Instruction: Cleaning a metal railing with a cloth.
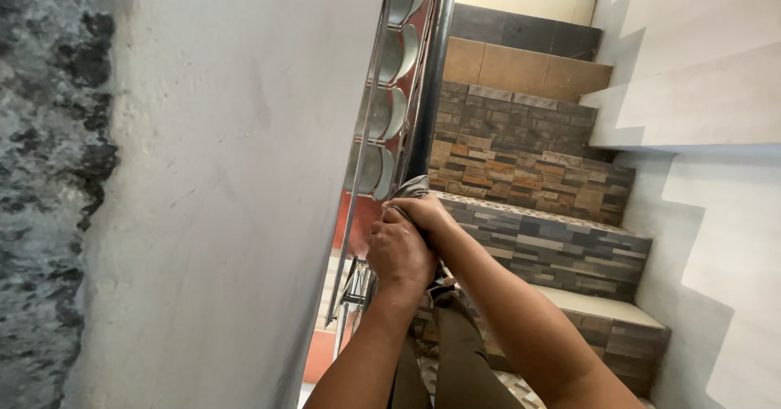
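Both my hands meet at a dark metal stair handrail [433, 59] that runs up the middle of the view. My right hand [423, 211] presses a grey cloth [412, 187] around the rail. My left hand [397, 252] sits just below it, fist closed, against the right hand; whether it grips the cloth's tail or the rail itself I cannot tell. Both forearms rise from the bottom edge.
A pale plastered wall [244, 173] with a rough dark patch fills the left. Shiny metal baluster rings [389, 108] hang beside the rail. Tiled steps [529, 157] in brown, grey and cream climb on the right, against a white wall [708, 238]. My trouser leg [464, 352] shows below.
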